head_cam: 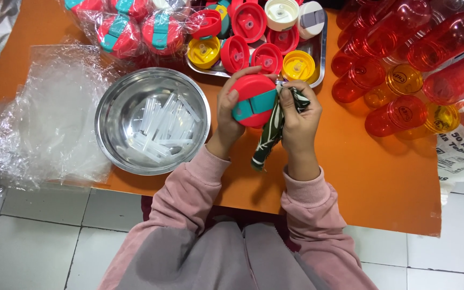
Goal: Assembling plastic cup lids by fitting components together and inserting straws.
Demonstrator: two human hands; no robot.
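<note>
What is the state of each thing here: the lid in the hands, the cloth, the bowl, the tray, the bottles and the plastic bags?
Lid: held in left hand, flap shut.
Cloth: gripped by right hand, pressed against the lid's edge.
Bowl: upright, holding clear tubes.
Tray: full of loose lids, undersides up.
Bottles: lying on their sides, no lids on.
Bags: empty, crumpled flat.
</note>
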